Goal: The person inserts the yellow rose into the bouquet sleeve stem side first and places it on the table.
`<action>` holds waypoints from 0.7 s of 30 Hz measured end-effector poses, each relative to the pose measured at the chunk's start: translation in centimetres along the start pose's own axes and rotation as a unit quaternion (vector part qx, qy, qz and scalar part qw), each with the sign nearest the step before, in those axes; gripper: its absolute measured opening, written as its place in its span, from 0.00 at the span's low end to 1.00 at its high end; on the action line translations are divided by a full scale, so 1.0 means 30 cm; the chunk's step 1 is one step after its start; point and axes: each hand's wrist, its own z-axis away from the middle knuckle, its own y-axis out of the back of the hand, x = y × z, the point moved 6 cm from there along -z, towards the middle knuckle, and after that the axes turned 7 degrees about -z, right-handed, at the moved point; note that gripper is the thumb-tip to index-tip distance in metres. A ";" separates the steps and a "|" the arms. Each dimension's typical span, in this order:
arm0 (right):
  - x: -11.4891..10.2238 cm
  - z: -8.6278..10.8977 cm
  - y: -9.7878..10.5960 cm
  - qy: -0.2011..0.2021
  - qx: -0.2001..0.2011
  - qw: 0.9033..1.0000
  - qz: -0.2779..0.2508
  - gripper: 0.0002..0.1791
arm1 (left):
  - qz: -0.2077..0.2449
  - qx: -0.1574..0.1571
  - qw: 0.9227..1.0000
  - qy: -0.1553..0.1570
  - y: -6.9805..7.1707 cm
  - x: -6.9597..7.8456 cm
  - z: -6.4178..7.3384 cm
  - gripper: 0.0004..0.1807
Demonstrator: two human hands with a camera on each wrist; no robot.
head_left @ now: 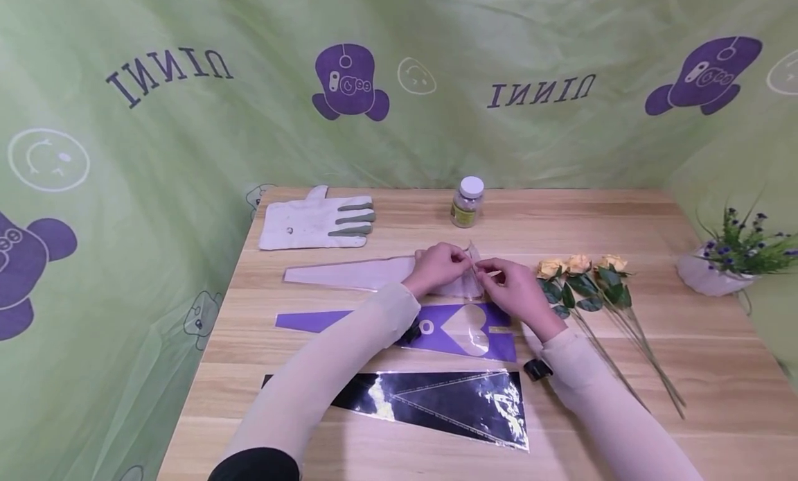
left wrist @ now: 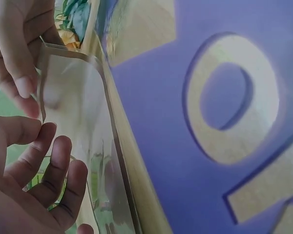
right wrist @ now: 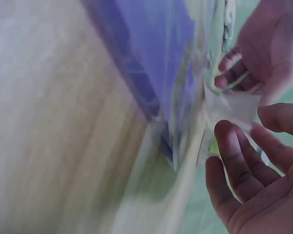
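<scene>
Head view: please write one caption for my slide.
Left hand and right hand pinch a pale wrapper at one end, near a purple wrapper, a black wrapper and three roses.

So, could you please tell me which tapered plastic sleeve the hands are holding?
The pale translucent sleeve with brownish edging, farthest back; the purple heart-window sleeve and glossy black sleeve lie in front.
</scene>
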 end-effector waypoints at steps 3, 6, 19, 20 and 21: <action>0.018 0.020 0.048 -0.032 -0.005 0.999 -0.021 0.19 | 0.005 -0.005 1.000 -0.003 -0.005 -0.004 0.003 0.09; 0.048 0.050 0.143 -0.056 -0.001 0.998 -0.015 0.21 | 0.010 -0.007 1.000 -0.009 -0.005 -0.004 0.005 0.08; 0.232 0.189 0.380 -0.112 -0.126 0.980 0.110 0.10 | -0.003 -0.015 0.999 -0.028 -0.008 0.000 0.010 0.10; 0.241 0.193 0.376 -0.120 -0.136 0.977 0.108 0.10 | -0.002 -0.016 0.999 -0.027 -0.008 0.002 0.012 0.11; 0.247 0.196 0.373 -0.126 -0.144 0.976 0.108 0.10 | 0.000 -0.018 0.999 -0.027 -0.007 0.004 0.014 0.11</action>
